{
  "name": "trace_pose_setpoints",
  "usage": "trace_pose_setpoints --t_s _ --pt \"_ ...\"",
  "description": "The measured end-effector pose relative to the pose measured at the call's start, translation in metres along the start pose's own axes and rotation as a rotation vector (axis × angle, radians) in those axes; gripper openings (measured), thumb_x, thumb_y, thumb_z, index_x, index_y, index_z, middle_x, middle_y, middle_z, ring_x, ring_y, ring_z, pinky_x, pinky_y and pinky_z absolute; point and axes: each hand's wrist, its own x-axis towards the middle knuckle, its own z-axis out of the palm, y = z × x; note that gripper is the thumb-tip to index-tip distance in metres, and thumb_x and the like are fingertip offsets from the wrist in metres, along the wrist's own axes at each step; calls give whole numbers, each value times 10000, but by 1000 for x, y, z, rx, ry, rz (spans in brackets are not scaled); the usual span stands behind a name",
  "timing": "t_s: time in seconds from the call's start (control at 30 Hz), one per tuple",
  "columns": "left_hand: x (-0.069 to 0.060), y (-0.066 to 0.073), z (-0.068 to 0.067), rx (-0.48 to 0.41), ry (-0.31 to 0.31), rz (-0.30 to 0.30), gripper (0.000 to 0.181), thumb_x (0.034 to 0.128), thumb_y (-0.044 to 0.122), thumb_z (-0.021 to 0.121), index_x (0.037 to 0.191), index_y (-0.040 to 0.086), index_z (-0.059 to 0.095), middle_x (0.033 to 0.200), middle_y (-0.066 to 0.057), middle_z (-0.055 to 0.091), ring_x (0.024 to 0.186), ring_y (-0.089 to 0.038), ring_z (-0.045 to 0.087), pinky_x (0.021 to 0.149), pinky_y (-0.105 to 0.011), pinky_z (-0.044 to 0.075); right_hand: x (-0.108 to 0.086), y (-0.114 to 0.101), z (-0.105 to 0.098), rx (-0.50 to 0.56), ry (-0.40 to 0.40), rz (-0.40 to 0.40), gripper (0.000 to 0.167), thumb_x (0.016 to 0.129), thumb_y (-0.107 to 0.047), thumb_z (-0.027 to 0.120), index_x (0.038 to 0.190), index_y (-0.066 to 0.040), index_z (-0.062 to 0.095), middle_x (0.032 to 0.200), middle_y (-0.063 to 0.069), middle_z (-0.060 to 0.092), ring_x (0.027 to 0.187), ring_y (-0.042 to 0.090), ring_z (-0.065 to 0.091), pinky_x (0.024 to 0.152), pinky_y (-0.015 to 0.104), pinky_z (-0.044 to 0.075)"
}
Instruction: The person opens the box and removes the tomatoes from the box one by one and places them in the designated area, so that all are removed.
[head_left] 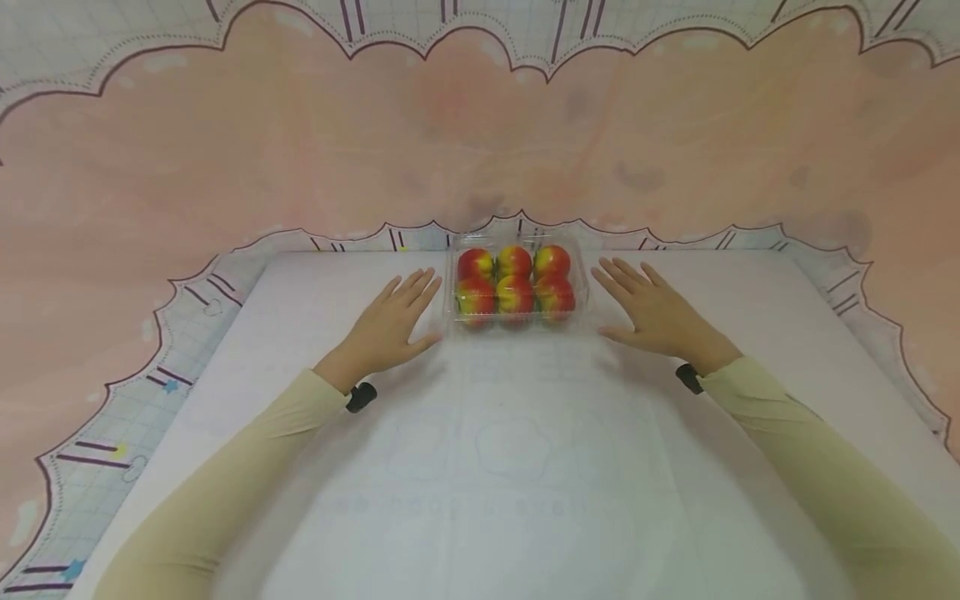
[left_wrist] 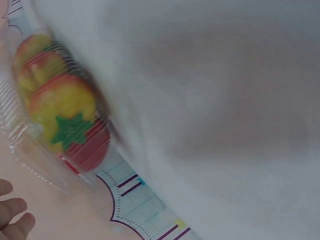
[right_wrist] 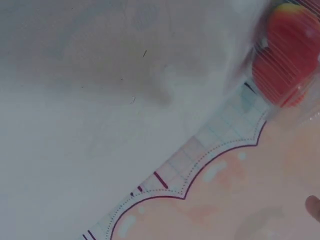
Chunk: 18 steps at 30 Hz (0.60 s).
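A clear plastic clamshell box (head_left: 516, 319) stands at the far edge of the white table, with several red and yellow apples (head_left: 514, 296) in two rows inside. My left hand (head_left: 393, 321) is just left of the box, fingers straight and spread, apart from it. On the other side my right hand (head_left: 652, 312) is held likewise, fingers extended toward the box with a small gap. In the left wrist view one apple (left_wrist: 62, 105) shows a green star-shaped leaf through the ribbed plastic. Red fruit (right_wrist: 290, 55) appears at the right wrist view's upper right corner. Neither hand holds anything.
The white tabletop (head_left: 510, 467) stretches toward me, with faint marks on it. Behind and around it hangs a peach cloth (head_left: 315, 150) with a scalloped, grid-patterned border. A dark band piece (head_left: 362, 397) sits at my left wrist, another (head_left: 689, 378) at my right.
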Motion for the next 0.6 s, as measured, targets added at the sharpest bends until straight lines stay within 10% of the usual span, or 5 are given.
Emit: trace_pose_setpoints --t_s 0.33,0.6 --pt "0 -14 18 31 -106 -2 629 938 348 530 1426 -8 356 1492 -193 350 1401 -333 309 1181 -493 211 31 -24 8 -34 81 -254 748 857 -335 642 1442 0 317 1495 188 345 1397 344 300 1152 562 213" --pt "9 -18 26 -361 -98 -128 444 941 183 549 1335 -13 491 1368 -203 510 1293 -360 456 1117 -485 338 66 -61 11 -42 120 -388 629 881 -246 633 1409 0 392 1467 170 403 1380 324 350 1153 516 263"
